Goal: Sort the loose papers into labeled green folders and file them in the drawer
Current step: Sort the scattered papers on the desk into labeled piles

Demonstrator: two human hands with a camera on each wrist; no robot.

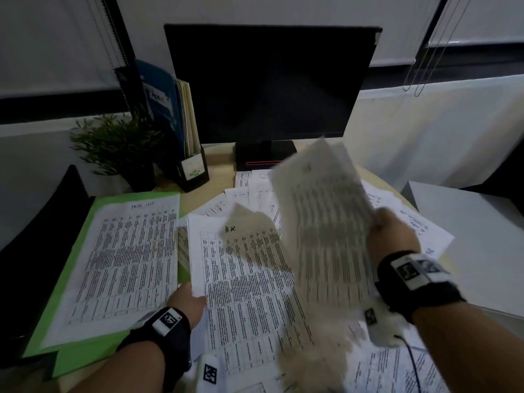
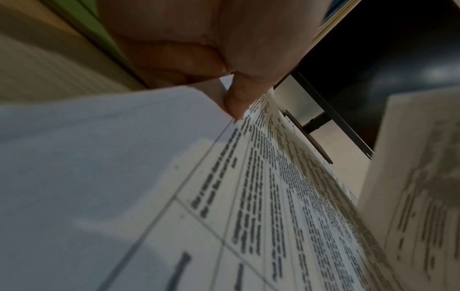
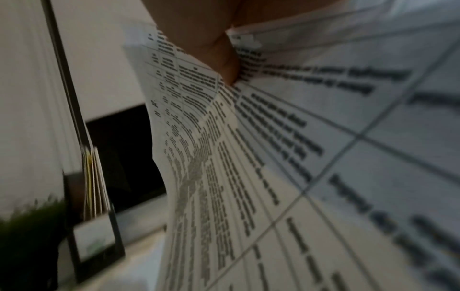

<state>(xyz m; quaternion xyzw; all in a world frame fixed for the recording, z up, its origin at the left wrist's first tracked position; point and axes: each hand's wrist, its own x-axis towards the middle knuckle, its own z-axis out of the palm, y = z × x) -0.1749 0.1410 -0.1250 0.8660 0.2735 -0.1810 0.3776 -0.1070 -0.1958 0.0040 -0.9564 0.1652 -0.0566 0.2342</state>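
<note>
Loose papers (image 1: pixel 402 214) cover the desk from the centre out toward 3 o'clock. At 9 o'clock an open green folder (image 1: pixel 71 268) holds a sheet headed "TASK LIST" (image 1: pixel 124 265). Left hand (image 1: pixel 187 302) pinches the near left corner of a printed table sheet (image 1: pixel 243 285) lying at 6 o'clock. Right hand (image 1: pixel 392 234) grips a blurred sheet (image 1: pixel 326 236), lifted and tilted, at 3 o'clock.

Loose papers and one open green folder on the desk.

Green folder (image 1: pixel 82 236) lies open at left, a printed "TASK LIST" sheet (image 1: pixel 124 268) flat on it. Beside it, sheet marked "H.K." (image 1: pixel 243 279) tops the scattered papers (image 1: pixel 249 191). A blurred printed sheet (image 1: pixel 326 236) is raised, tilted, above the pile.
</note>
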